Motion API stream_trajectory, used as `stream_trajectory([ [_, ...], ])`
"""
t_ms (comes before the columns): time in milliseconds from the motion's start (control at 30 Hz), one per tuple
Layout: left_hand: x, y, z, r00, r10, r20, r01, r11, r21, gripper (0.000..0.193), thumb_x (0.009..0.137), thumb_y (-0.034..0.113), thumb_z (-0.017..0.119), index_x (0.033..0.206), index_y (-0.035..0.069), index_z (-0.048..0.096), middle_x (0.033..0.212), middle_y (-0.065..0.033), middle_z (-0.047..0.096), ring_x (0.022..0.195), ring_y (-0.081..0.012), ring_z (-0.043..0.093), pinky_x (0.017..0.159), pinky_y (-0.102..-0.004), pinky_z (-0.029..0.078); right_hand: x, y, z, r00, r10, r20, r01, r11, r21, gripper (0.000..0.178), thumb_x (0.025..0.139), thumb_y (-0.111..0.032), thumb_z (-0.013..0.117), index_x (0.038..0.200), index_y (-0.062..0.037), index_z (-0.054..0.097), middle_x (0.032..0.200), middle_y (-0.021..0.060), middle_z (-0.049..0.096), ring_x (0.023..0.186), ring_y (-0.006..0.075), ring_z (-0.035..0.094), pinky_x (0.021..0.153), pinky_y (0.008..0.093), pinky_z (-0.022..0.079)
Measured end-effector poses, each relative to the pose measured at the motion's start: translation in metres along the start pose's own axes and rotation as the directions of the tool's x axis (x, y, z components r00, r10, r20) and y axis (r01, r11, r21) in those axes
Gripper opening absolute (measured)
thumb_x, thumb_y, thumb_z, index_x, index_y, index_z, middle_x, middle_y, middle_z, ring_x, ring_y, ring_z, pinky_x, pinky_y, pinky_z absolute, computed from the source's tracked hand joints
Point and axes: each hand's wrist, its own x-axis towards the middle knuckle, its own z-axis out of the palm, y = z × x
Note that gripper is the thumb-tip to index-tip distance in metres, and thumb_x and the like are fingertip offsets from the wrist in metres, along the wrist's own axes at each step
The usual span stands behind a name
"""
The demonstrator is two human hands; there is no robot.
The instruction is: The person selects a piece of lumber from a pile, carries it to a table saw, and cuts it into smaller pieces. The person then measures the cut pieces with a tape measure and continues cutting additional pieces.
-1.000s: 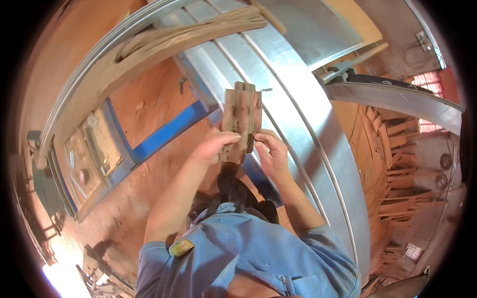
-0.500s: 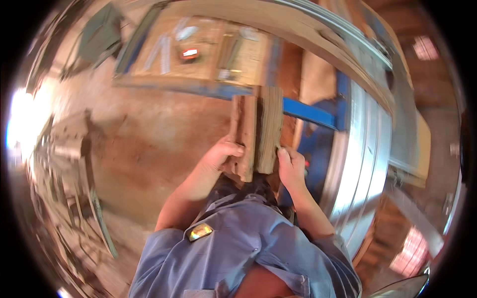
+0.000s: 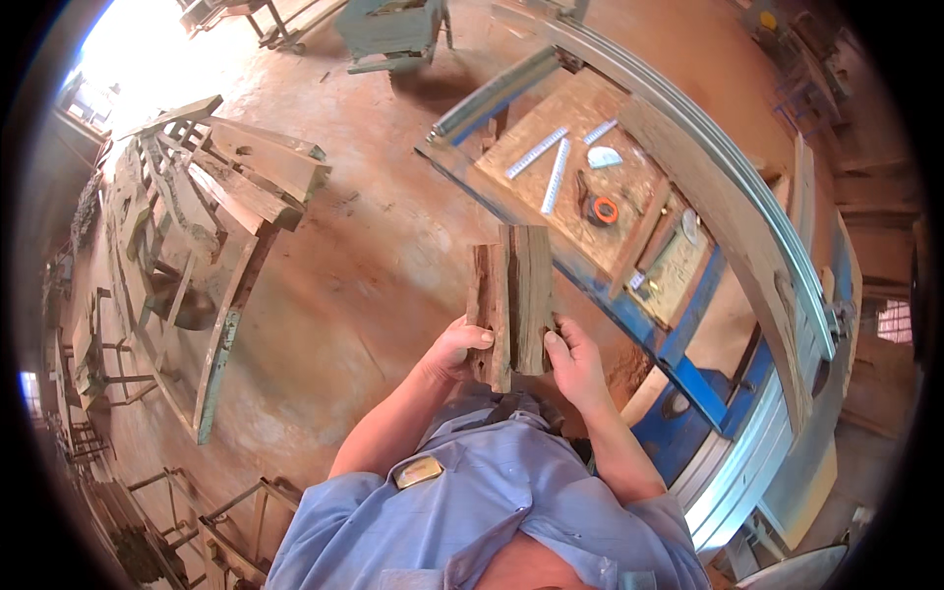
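Short reddish-brown wooden piece [image 3: 487, 295] and wider grey-brown wooden piece [image 3: 534, 295] are held side by side in front of the body, above the floor, long sides pointing away from the person. A dark strip runs between them; whether they touch deeper down cannot be told. The bare left hand [image 3: 455, 351] pinches the narrower one near its close end, thumb flat on the upper face and the other fingers curled out of sight at its outer edge. The bare right hand [image 3: 578, 366] grips the wider one by its outer edge, thumb tip at the face, remaining fingers mostly hidden underneath.

The step in hand looks like holding the pair together, perhaps carrying or comparing them. The next move, I judge, calls for an even inward squeeze from both hands, since the far ends have no support and either piece could slip.

Just beyond, to the right, comes a blue metal frame [image 3: 696, 390], with a tan wooden panel [image 3: 582, 106] bearing white flat rulers [image 3: 557, 177] and a round black-and-orange tape measure [image 3: 601, 209]. A long brown plank [image 3: 737, 231] lies past that. Across the reddish floor [image 3: 344, 285], well to the left, rough boards [image 3: 265, 162] are heaped; farther off stands a grey-green box-shaped cart [image 3: 388, 31].
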Motion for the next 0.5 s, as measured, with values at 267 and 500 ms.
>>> stream_trajectory([
  [267,0.090,0.132,-0.011,0.977,0.173,-0.121,-0.185,0.978,-0.093,0.075,0.073,0.017,0.073,0.139,-0.007,0.045,0.128,-0.0234,0.061,0.112,-0.0359,0.065,0.097,-0.0499,0.054,0.191,-0.041,0.017,0.968,-0.135,0.210,0.163,0.979,-0.124,0.040,0.099,-0.018,0.060,0.131,0.0053,0.054,0.096,0.0107,0.070,0.085,0.0165,0.065,0.077,0.0310,0.052],
  [500,0.214,0.312,-0.126,0.958,0.269,-0.095,-0.286,0.896,-0.339,0.055,0.080,0.013,0.069,0.129,-0.006,0.053,0.113,-0.0204,0.068,0.096,-0.0336,0.071,0.082,-0.0497,0.062,0.391,-0.036,0.064,0.956,0.133,0.261,-0.157,0.985,0.075,0.054,0.100,-0.016,0.058,0.143,0.0088,0.036,0.095,0.0106,0.067,0.082,0.0154,0.066,0.071,0.0276,0.052],
])
